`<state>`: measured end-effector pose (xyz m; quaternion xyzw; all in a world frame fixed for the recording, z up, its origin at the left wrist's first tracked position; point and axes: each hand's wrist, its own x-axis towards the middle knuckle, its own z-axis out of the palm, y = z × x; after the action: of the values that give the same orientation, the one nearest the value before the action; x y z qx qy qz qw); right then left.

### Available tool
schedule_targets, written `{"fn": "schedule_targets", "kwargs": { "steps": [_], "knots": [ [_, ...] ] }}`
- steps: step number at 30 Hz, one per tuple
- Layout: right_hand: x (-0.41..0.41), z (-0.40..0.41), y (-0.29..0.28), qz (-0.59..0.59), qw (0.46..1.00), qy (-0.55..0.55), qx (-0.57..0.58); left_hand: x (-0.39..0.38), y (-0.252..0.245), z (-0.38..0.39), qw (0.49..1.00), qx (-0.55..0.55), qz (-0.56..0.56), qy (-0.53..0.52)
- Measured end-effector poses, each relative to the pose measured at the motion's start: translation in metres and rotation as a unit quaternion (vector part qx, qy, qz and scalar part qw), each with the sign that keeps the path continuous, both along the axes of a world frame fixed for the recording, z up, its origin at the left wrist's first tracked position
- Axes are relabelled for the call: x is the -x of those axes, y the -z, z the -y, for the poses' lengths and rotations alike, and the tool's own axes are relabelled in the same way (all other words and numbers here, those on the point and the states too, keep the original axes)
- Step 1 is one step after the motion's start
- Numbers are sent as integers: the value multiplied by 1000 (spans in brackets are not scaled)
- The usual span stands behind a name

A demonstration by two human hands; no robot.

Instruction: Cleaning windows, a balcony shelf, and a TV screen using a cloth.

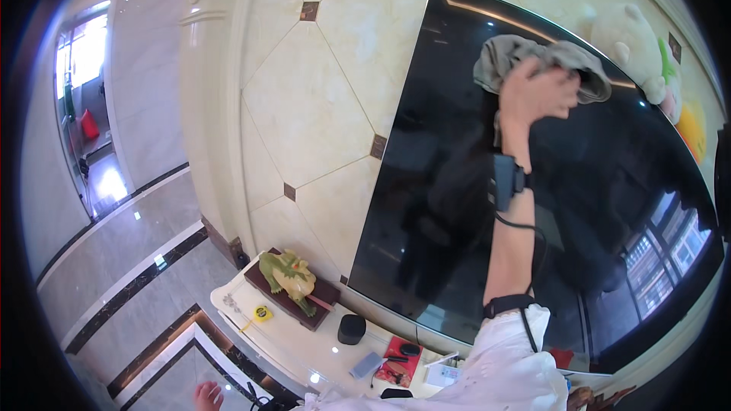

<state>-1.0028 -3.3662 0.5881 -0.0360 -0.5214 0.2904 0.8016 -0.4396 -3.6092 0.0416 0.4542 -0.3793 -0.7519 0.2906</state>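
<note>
My right hand (539, 94) presses a crumpled grey cloth (582, 63) against the upper part of a large black television screen (445, 182). The fingers are bent over the cloth and slightly blurred. A dark device is strapped to that forearm, with a cable running down to the white sleeve. Low at the left, my left hand (208, 395) is cut off by the picture's bottom edge. Its fingers are loosely bent and a little apart, with nothing visible in them, over the floor beside the cabinet.
Below the screen, a white cabinet (308, 359) bears a green-and-yellow animal figurine (291, 279), a yellow tape measure (261, 313), a black speaker (352, 329) and a red mat (402, 379) with small items. Plush toys (625, 40) sit along the television's top edge. A doorway (85, 108) opens at the left.
</note>
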Motion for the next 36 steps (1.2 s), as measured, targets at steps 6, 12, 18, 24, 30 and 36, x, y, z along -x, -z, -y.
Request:
{"fn": "schedule_targets", "kwargs": {
  "steps": [6, 12, 18, 24, 30, 36],
  "knots": [
    [-5, 86, 5, 8, 952, -29, -306, -35, 0, 3, 999, 16, -16, -32],
    [0, 72, -5, -58, 887, -111, -445, -23, 86, 65, 998, -8, -60, 31],
    [-17, -115, -22, -26, 959, 57, -276, 96, -22, 5, 979, 12, -10, 204],
    [-39, -315, 39, 47, 970, 207, -118, 172, -36, -16, 953, 9, -14, 302],
    [-36, -400, 53, 97, 955, 120, 252, 201, -51, -47, 944, 16, -29, 329],
    [-16, -271, 16, 117, 972, 79, 185, 162, 5, -30, 967, -30, -12, 251]
  ]
}}
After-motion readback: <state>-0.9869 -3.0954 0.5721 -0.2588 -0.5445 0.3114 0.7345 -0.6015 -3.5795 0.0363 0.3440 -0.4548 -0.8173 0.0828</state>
